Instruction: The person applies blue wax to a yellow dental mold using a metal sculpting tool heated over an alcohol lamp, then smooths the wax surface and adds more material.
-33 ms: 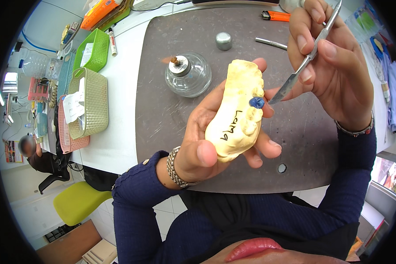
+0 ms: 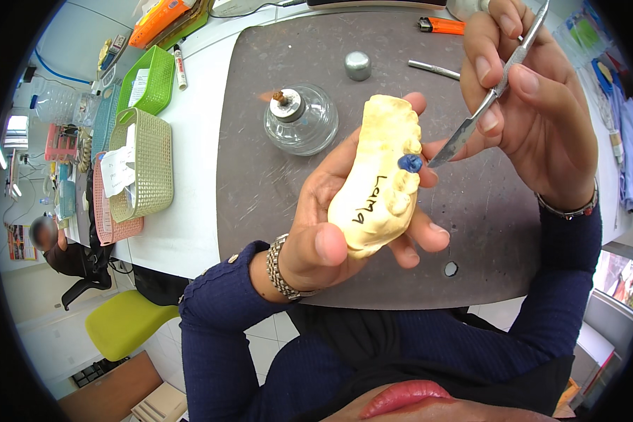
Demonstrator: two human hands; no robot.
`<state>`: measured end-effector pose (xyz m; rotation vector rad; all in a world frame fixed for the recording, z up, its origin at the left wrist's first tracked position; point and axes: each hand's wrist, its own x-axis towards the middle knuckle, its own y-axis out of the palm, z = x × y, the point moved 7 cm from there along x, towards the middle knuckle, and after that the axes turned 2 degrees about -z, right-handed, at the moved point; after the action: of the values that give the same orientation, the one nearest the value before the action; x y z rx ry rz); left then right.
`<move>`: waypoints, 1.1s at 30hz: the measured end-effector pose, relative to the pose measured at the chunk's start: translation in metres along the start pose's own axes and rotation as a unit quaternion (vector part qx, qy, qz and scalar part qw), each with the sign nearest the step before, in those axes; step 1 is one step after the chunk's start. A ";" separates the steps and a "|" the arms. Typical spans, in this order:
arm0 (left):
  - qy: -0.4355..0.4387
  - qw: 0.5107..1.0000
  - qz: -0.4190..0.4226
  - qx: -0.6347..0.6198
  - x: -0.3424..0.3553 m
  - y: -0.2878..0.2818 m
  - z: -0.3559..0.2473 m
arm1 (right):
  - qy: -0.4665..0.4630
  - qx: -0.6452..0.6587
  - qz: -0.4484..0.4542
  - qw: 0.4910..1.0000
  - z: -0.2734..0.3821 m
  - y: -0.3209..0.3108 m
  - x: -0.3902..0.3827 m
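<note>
A pale yellow dental cast (image 2: 373, 190) rests in my left hand (image 2: 316, 218), fingers wrapped behind it and thumb at its lower end. Black handwriting marks its side. Among its teeth sits one tooth of dark blue wax (image 2: 410, 163). My right hand (image 2: 541, 105) pinches a metal wax knife (image 2: 501, 88) by its knurled handle. The blade slants down to the left, its tip close beside the blue tooth; whether they touch I cannot tell. Part of the right hand's lower fingers passes behind the blade, near the cast.
On the brown board (image 2: 260, 211) stand a glass spirit lamp (image 2: 302, 123) and its metal cap (image 2: 357, 66). A metal instrument (image 2: 435, 69) and an orange lighter (image 2: 443, 26) lie farther back. Baskets (image 2: 151, 165) and a marker (image 2: 180, 67) are at left. Another person (image 2: 67, 253) sits far left.
</note>
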<state>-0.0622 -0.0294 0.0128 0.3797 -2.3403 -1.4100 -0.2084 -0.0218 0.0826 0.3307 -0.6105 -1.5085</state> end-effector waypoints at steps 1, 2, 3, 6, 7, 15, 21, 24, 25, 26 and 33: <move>-0.029 0.998 -0.013 0.061 0.001 0.004 -0.003 | -0.009 -0.035 -0.014 0.999 0.000 0.004 -0.002; -0.044 0.994 -0.021 0.093 0.002 0.005 -0.003 | -0.016 -0.045 -0.017 0.999 0.001 0.004 -0.003; -0.059 0.990 -0.028 0.126 0.002 0.006 -0.003 | -0.023 -0.056 -0.020 0.998 0.001 0.004 -0.004; -0.039 0.995 -0.029 0.091 0.001 0.005 -0.004 | -0.021 -0.035 -0.015 0.999 0.001 0.000 -0.004; -0.015 0.999 -0.024 0.046 0.000 -0.001 -0.002 | -0.008 -0.041 -0.025 0.999 0.002 0.001 -0.004; -0.053 0.985 -0.042 0.160 0.002 0.006 -0.003 | -0.010 -0.054 -0.033 0.998 0.004 0.005 -0.005; -0.054 0.986 -0.043 0.150 0.002 0.005 -0.003 | 0.015 -0.024 -0.044 0.999 0.000 0.002 -0.004; -0.055 0.986 -0.043 0.151 0.002 0.005 -0.003 | -0.004 -0.056 -0.039 0.998 -0.001 0.003 -0.005; -0.056 0.986 -0.043 0.151 0.001 0.005 -0.004 | -0.004 -0.053 -0.033 0.998 -0.001 0.004 -0.005; -0.057 0.986 -0.044 0.150 0.001 0.005 -0.003 | -0.001 -0.044 -0.028 0.999 -0.002 0.004 -0.005; -0.061 0.988 -0.044 0.133 0.001 0.005 -0.002 | 0.023 0.012 -0.017 1.000 -0.002 0.000 -0.004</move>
<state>-0.0626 -0.0296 0.0185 0.4880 -2.6525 -1.1889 -0.2072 -0.0184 0.0803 0.3942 -0.5896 -1.5228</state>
